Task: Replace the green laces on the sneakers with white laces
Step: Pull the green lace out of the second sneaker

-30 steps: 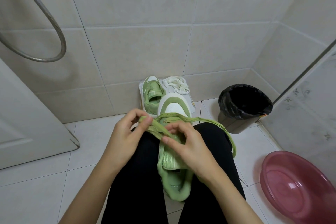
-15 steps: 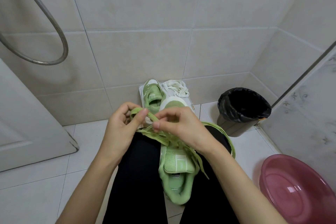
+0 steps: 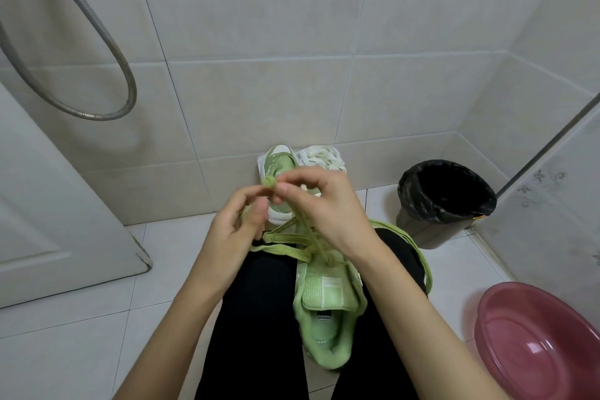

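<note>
While my left hand [image 3: 233, 230] and right hand [image 3: 324, 214] both pinch the green lace [image 3: 285, 248] up near its end, the sneaker [image 3: 328, 299] sits on my lap, looks partly unlaced. Next, prob: pull it thru remaining holes w/o snagging; white laces [image 3: 321, 156] wait by the wall.

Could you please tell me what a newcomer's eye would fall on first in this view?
Most likely the green sneaker low in the middle, with both hands held above it: the left hand and right hand pinch a bunched end of the green lace. Behind them, against the wall, sit the second sneaker and a heap of white laces. A bin and a pink basin are on the right.
</note>
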{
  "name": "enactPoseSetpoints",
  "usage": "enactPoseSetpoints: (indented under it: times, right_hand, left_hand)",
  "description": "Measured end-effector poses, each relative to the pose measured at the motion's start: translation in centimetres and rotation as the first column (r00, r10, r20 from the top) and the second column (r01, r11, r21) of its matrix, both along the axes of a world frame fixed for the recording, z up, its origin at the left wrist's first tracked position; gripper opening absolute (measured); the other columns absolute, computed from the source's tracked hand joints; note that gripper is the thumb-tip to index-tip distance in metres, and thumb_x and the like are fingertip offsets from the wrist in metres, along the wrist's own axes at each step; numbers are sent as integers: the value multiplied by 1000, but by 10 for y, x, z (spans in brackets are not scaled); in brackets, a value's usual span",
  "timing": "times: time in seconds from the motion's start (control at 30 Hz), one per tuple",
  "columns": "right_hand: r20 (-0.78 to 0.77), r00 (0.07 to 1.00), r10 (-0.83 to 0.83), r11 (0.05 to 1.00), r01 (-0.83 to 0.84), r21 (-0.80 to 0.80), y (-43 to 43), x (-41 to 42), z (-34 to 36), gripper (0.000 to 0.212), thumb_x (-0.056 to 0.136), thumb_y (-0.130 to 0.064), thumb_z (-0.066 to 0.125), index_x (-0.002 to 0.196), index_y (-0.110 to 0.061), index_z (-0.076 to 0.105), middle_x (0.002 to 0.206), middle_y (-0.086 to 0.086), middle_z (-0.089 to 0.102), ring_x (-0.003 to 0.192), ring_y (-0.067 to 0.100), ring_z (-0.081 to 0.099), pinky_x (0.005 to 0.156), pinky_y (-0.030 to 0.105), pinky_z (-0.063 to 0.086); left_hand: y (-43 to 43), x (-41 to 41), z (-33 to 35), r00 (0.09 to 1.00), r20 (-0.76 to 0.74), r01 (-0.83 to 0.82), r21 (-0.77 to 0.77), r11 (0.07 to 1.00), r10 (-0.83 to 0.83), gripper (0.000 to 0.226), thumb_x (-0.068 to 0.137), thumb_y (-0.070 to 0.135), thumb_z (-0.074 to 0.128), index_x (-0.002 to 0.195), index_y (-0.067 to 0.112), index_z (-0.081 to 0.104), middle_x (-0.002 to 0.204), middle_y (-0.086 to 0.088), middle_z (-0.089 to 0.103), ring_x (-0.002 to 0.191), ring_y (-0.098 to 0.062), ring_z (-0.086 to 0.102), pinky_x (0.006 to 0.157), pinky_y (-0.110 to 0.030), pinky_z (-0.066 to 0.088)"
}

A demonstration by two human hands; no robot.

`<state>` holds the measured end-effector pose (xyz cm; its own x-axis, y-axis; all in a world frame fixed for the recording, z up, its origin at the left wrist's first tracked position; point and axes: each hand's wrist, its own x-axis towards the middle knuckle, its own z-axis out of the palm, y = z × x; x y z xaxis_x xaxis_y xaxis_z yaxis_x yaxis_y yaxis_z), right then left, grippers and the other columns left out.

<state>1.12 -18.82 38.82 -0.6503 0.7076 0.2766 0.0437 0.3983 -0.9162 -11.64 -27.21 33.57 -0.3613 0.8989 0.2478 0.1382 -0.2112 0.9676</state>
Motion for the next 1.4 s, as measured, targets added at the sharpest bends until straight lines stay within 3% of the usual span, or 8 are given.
enactPoseSetpoints:
  times: [0.17,0.3,0.53,0.63,0.77,0.97,1.23,1.4]
  right_hand:
    - [-155,988,12,989,-35,-143,3,-18,23,13,84,-9,70,77,-20,71,83,-4,65,73,-2,58,65,12,44]
    - [-70,996,-63,985,51,-165,9,-8,6,10,86,-14,69,85,-24,72,89,-4,65,85,5,57,77,18,43]
    - [94,988,-125,976,140,-165,4,38,-41,11,92,-18,62,99,-21,70,94,-12,65,79,-7,55,75,7,40]
    - [159,978,-133,983,151,-107,3,52,-52,15,91,-13,63,96,-25,69,93,-13,64,84,-8,55,77,6,38]
    - [262,953,-149,989,143,44,2,61,-58,14,88,-12,65,93,-25,69,90,-16,59,90,-4,48,80,7,33]
    - [464,865,-191,936,18,351,-4,63,-70,19,85,-23,70,102,-16,68,96,-6,50,96,10,35,87,18,28]
    - [502,853,-144,835,-167,525,0,58,-65,10,93,-15,58,92,-5,58,91,6,54,87,22,43,76,30,34]
    - [449,889,-93,882,-136,452,2,58,-67,8,92,-13,60,92,-5,59,90,4,55,85,19,43,76,29,32]
  left_hand:
    - [9,1,9,998,-22,63,-84,994,-65,28,78,40,72,99,23,63,87,14,68,78,3,61,70,-9,45]
    - [12,5,9,999,22,36,-39,999,-35,26,79,31,63,88,7,65,61,17,61,56,5,54,56,-5,41]
    - [-1,-41,-7,944,119,-264,-284,922,307,21,89,29,63,74,15,61,55,7,52,47,-7,38,54,-23,36]
    - [-41,-62,-11,982,183,125,-479,869,-40,32,68,49,68,64,18,65,51,-1,49,41,-12,39,49,-24,41]
    - [-79,-58,-13,880,-31,225,-851,474,-474,56,69,72,64,84,19,73,84,-4,70,79,-13,67,74,-27,55]
    - [-43,-15,-5,945,-326,-158,-408,899,18,17,91,29,57,85,23,71,86,6,68,77,-1,62,74,-17,46]
    - [-22,34,-9,943,-269,41,-494,869,-197,21,91,25,61,76,12,67,60,4,60,54,-6,49,55,-16,36]
    - [-34,44,-2,898,-265,189,-489,852,-352,12,87,22,67,80,24,76,84,6,56,71,-5,54,71,-17,42]
